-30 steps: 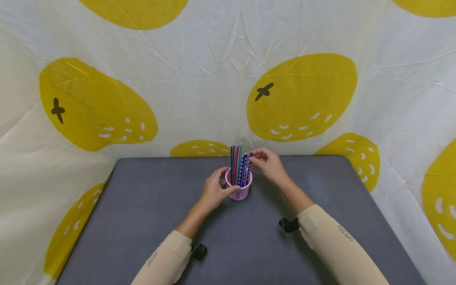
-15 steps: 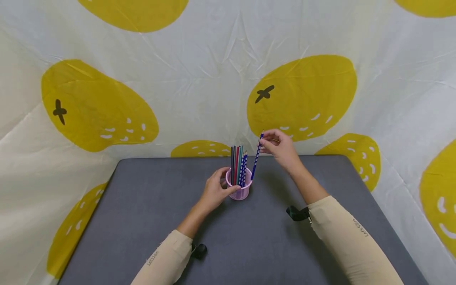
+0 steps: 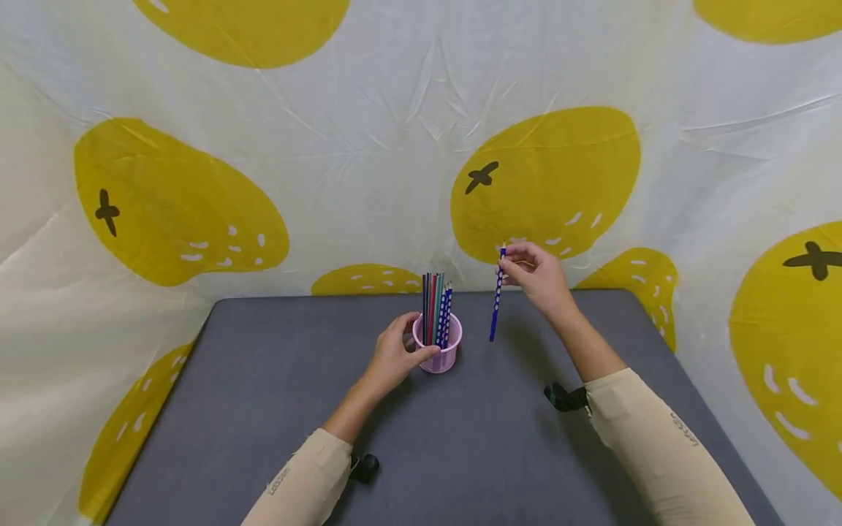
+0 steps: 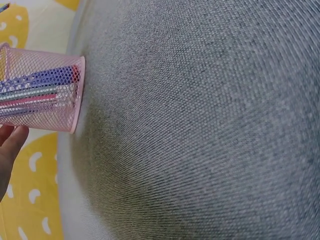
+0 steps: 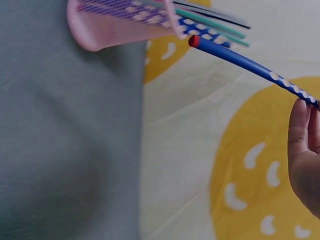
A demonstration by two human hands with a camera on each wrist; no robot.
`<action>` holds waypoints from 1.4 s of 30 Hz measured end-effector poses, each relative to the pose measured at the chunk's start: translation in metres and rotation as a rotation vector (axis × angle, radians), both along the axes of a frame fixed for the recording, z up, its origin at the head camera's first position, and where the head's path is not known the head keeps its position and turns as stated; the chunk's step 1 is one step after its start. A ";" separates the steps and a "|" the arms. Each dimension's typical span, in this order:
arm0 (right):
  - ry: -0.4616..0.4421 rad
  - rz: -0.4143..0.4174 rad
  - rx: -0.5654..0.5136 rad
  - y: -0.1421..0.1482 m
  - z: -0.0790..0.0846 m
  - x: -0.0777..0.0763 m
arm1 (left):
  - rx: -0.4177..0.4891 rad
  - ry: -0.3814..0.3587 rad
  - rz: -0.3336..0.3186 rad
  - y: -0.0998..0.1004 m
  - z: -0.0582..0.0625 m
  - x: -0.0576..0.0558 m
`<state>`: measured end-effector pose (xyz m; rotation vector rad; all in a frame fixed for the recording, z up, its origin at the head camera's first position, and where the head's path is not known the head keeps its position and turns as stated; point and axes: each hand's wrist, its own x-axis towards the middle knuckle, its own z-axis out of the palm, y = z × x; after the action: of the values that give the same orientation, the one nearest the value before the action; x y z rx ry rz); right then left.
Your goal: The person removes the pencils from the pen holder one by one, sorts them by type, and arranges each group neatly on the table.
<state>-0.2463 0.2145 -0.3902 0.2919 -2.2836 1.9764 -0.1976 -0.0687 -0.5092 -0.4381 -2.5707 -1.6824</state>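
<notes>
A pink mesh pencil cup [image 3: 439, 361] stands upright on the dark table, with several pencils [image 3: 434, 310] in blue, red, green and black leaning to its left side. My left hand [image 3: 395, 349] grips the cup from the left, thumb at the near rim and fingers around the back. To the right of the cup, my right hand [image 3: 539, 277] pinches a blue pencil [image 3: 495, 310] with white dots near its sharpened top. It hangs almost vertical above the table, its red-tipped lower end [image 5: 194, 41] outside the cup in the right wrist view.
The grey-black table [image 3: 296, 394] ends at a far edge just behind the cup. A white cloth [image 3: 368, 204] with big yellow fruit shapes hangs behind and around it. Black wrist devices [image 3: 564, 398] stick out from both beige sleeves [image 3: 658, 446].
My right hand has lifted the blue dotted pencil out of the cup and carried it to the right. The left hand stays on the cup.
</notes>
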 end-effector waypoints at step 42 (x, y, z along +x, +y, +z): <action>-0.338 -0.054 0.391 0.017 -0.140 -0.006 | -0.029 -0.020 0.006 0.006 0.001 -0.001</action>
<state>-0.2526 0.2316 -0.5306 -0.0841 -2.8503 1.6444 -0.1989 -0.0630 -0.5082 -0.4168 -2.6102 -1.6584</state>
